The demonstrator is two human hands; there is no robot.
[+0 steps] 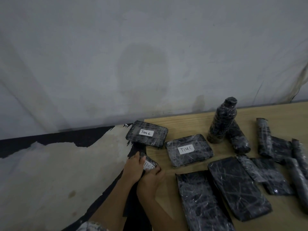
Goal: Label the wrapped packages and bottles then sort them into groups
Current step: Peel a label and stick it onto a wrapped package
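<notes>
Both hands hold one small black wrapped package (148,163) with a white label at the wooden table's left edge. My left hand (133,167) grips its left side; my right hand (150,180) grips its near end. Two flat labelled packages lie beyond: one marked "TIMC" at the far left corner (146,133), one to its right (189,150). A wrapped bottle (221,120) stands upright behind them, with another wrapped bottle (237,137) lying against it. Two large unlabelled packages (200,202) (238,187) lie in front.
Several more wrapped rolls and packages (275,157) are piled at the right edge. The wooden table (183,121) butts against a grey wall. To the left is a worn pale surface (58,172) with peeling black edges.
</notes>
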